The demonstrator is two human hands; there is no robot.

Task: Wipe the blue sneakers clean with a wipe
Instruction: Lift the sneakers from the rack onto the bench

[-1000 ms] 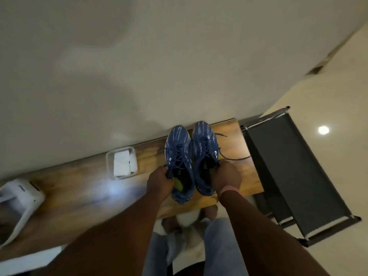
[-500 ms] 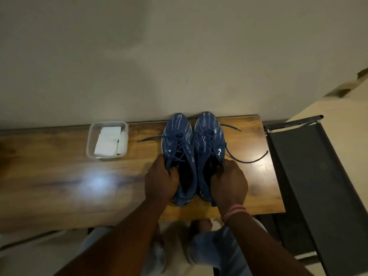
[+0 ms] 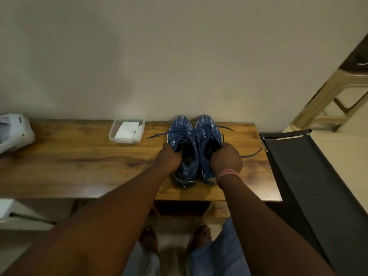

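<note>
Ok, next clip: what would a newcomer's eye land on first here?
A pair of blue sneakers stands side by side on the wooden table, toes at the wall. The left hand and right hand each grip one by its collar. Left of them sits a clear tub of white wipes.

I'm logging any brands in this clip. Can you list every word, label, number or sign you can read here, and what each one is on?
No text can be read.
blue sneakers: small white marks on the sides, too small and blurred to read.
white device at the table's left end: a dark patch on its top, nothing legible.
clear container of wipes: no label visible.
</note>
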